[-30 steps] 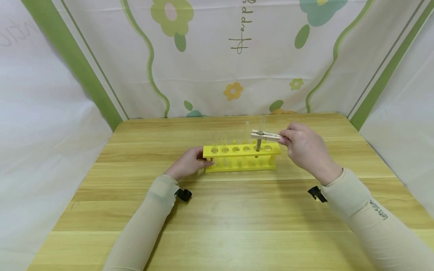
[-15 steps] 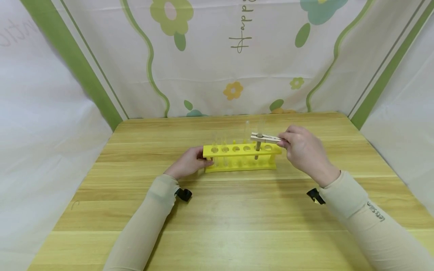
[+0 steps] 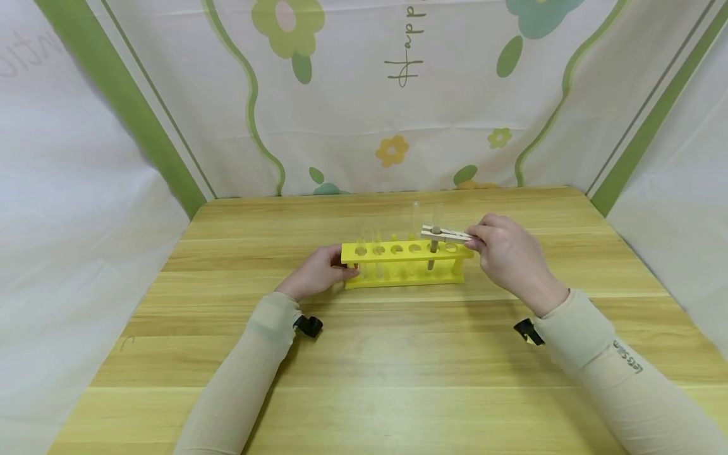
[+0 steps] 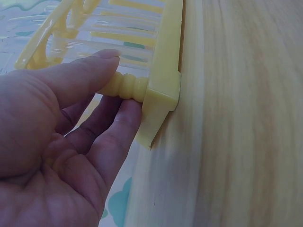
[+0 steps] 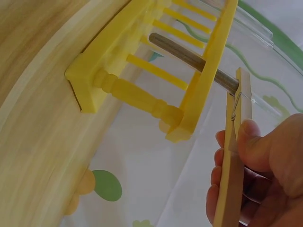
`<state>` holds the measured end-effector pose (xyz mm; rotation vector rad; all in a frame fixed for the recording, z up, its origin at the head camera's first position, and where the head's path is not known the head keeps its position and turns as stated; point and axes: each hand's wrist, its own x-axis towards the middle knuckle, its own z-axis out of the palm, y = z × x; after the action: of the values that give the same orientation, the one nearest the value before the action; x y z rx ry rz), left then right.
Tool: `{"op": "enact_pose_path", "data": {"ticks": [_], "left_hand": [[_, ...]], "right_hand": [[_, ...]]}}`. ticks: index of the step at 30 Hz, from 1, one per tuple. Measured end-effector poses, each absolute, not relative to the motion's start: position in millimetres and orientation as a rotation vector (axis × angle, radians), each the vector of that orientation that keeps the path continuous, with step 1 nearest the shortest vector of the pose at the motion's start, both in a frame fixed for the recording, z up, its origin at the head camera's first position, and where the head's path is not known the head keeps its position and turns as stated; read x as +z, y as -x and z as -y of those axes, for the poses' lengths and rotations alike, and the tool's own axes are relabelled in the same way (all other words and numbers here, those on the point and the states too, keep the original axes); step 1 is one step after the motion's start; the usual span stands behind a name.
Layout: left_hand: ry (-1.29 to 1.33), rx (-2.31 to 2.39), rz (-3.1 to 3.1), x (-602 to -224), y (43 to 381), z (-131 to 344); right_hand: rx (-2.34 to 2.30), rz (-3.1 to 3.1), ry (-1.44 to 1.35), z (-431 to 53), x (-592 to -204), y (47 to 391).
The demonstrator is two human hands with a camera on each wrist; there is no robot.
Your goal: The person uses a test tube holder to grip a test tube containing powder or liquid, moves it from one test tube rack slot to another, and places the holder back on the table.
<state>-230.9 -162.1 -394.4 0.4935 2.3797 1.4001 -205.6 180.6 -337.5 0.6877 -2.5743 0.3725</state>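
Observation:
A yellow test tube rack (image 3: 392, 257) stands on the table. At its left end my left hand (image 3: 316, 273) grips the turned end post (image 4: 127, 87) between thumb and fingers. My right hand (image 3: 506, 256) holds a wooden test tube holder (image 5: 232, 177) whose tip clasps a test tube (image 3: 434, 246). Grey-brown contents fill the lower part of this tube. It passes through a hole near the rack's right end, and its rounded bottom (image 5: 154, 38) hangs above the rack's base.
Two clear test tubes (image 3: 377, 237) stand in the left holes, and another clear tube (image 3: 416, 218) stands just left of the held one. The wooden table (image 3: 364, 366) reaches back to a flower-printed cloth (image 3: 341, 95). White cloth hangs at both sides.
My right hand has lowered the holder, and the filled tube has slid further down through its hole. The left hand keeps its grip on the rack.

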Motion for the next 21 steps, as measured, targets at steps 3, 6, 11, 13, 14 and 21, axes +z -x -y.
{"op": "enact_pose_path", "data": {"ticks": [3, 6, 11, 13, 14, 21], "left_hand": [[-0.487, 1.404, -2.392, -403, 235, 164], [-0.491, 1.401, -2.402, -408, 238, 165], [-0.5, 1.405, -2.398, -409, 239, 166], [-0.5, 1.41, -2.388, -408, 238, 166], [-0.5, 1.41, -2.388, -408, 238, 166], [-0.494, 1.401, -2.393, -409, 239, 165]], "right_hand": [[0.373, 2.572, -0.687, -181, -339, 206], [0.374, 2.57, -0.683, -181, -341, 206], [0.381, 2.574, -0.684, -180, -344, 207], [0.382, 2.575, -0.686, -180, -345, 207], [0.383, 2.575, -0.686, -180, -346, 207], [0.387, 2.571, -0.681, -179, -349, 208]]}}
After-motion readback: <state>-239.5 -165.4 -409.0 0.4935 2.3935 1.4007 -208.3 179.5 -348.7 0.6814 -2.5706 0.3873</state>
